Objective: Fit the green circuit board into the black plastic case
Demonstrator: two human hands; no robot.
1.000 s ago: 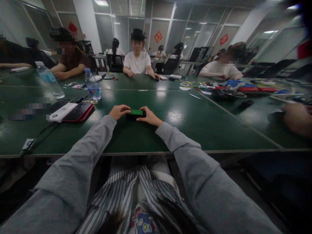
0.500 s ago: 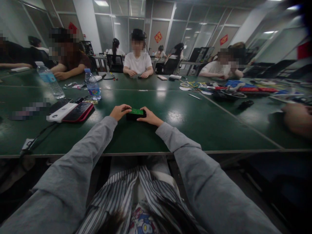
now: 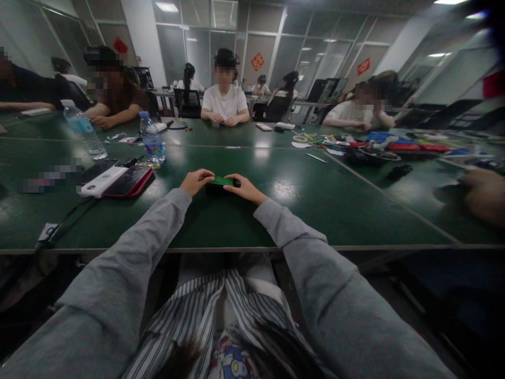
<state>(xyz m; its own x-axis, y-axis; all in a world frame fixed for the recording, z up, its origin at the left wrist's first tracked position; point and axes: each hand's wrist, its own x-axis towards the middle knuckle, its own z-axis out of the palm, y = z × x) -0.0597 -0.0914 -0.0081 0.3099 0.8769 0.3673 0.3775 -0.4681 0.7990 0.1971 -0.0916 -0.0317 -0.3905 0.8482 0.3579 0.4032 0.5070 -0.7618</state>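
The left hand (image 3: 194,182) and right hand (image 3: 246,190) are held narrow at the centre of the frame, a green circuit board (image 3: 221,180) being pinched towards its two ends; beneath it a black case (image 3: 216,190) is seen, dark against the bench (image 3: 335,210); since the earlier pictures, the right thumb has been shifted up from the case's front to the board's near edge — by which the hold seems to have been passed from case to board; whether the two are fully parted cannot be told; a red-edged phone (image 3: 129,180) is left untouched at centre left.
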